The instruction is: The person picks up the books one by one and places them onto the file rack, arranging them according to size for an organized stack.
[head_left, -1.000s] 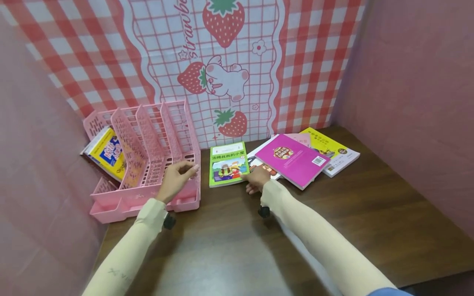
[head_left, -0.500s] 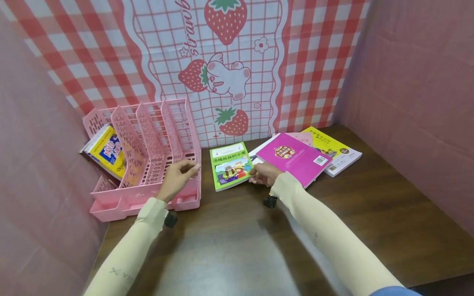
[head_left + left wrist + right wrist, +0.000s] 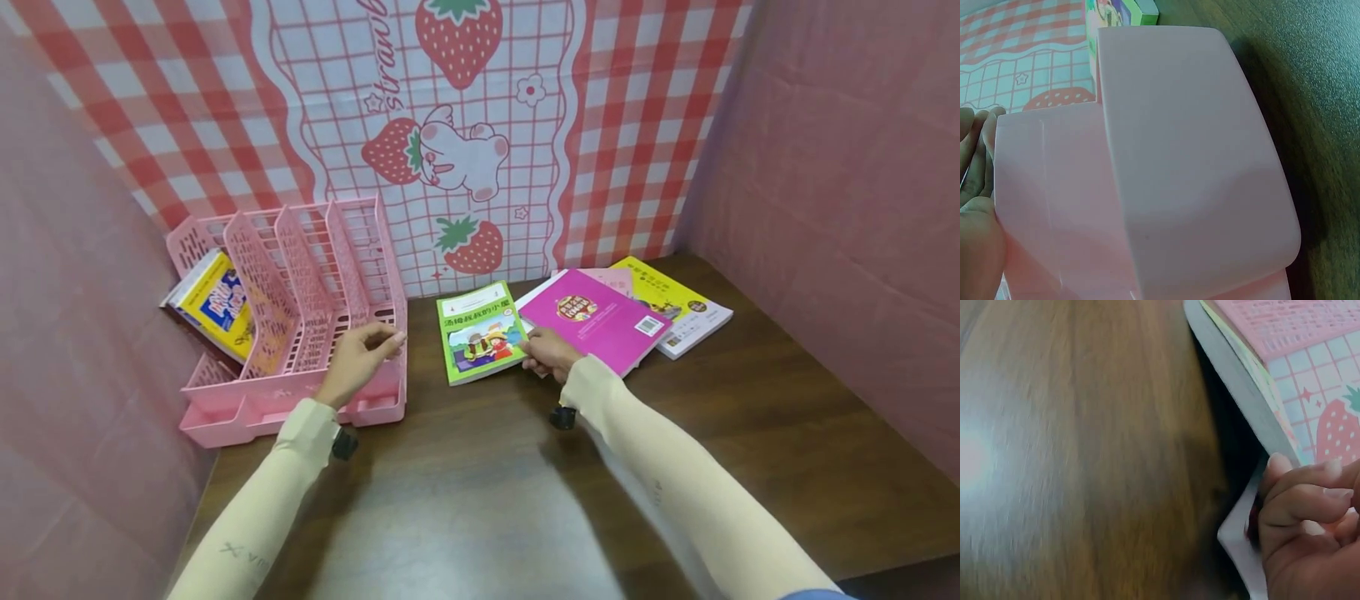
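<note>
The fingers of the right hand (image 3: 551,353) are pinching the green book (image 3: 480,333) at its near right corner, the thumb lying on the cover. In the right wrist view, dark shadow is showing under the page edge, so that edge is probably standing clear of the bench (image 3: 465,483). The fingers of the left hand (image 3: 358,360) are bending at the right end of the pink rack (image 3: 300,392); whether they are gripping its side wall or merely resting there cannot be told.

Taking the right hand as dial centre, the green book is lying toward 10 o'clock, the rack at 9, the magenta book (image 3: 600,325) at 2 and the yellow book (image 3: 660,292) between 2 and 3, partly underneath.

For a sound hold, the thumb should be pressing flat and the pinch should be spanning every page; a corner grip is likely to let the far end droop.

The green cover is carrying the title 汤姆叔叔的小屋. The magenta book is showing an emblem (image 3: 576,307), too small to read, and a barcode (image 3: 648,326). In the rack's leftmost compartment, a yellow-and-blue paperback (image 3: 221,308) is leaning, its lettering apparently starting "DR". The patterned cloth (image 3: 637,108) at 12 is bearing a sideways "straw", then running out of view.
</note>
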`<state>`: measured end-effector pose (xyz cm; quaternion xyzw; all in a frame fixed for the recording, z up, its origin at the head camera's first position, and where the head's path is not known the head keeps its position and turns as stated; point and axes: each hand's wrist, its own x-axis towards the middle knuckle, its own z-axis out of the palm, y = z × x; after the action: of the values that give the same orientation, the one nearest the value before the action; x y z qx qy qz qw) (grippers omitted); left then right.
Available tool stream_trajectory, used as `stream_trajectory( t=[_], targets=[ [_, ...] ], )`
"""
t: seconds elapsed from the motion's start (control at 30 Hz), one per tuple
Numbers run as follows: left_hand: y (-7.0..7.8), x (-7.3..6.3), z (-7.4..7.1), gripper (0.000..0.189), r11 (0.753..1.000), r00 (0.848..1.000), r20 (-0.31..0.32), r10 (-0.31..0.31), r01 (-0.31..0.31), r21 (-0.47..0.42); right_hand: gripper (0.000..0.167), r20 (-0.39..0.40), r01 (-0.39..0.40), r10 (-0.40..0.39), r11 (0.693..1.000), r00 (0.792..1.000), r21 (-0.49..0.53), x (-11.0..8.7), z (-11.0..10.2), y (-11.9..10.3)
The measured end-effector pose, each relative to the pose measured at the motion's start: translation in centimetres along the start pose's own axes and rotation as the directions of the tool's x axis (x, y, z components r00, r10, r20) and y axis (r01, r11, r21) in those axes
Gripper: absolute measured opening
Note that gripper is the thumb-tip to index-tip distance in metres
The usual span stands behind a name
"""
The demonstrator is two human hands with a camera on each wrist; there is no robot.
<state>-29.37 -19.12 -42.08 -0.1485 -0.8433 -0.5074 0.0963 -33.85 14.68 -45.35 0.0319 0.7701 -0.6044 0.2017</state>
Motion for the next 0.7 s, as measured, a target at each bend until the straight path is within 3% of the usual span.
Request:
stream_trajectory(
  t=[0.17, 0.3, 0.57, 0.7],
  targets=[
    [0.1, 0.0, 0.0, 0.022, 1.000, 1.000, -0.002, 0.009, -0.009, -0.005, 0.026, -0.052, 0.051, -0.049, 0.998, 0.997, 0.041, -0.3, -1.4, 0.5],
    [0.0, 0.0, 0.0, 0.023, 1.000, 1.000, 0.001, 0.018, -0.018, 0.020, 0.022, -0.049, 0.064, -0.063, 0.997, 0.997, 0.031, -0.6, -2.6, 0.4],
    [0.2, 0.0, 0.0, 0.024, 0.999, 1.000, 0.001, 0.021, -0.021, 0.041, 0.021, -0.013, -0.045, 0.045, 0.997, 0.999, -0.064, -1.2, -3.4, -0.7],
    [0.2, 0.0, 0.1, 0.025, 0.999, 1.000, 0.003, 0.030, -0.030, 0.043, 0.023, 0.003, -0.038, 0.038, 0.993, 0.999, -0.108, -1.3, -3.2, -0.6]
  ],
)
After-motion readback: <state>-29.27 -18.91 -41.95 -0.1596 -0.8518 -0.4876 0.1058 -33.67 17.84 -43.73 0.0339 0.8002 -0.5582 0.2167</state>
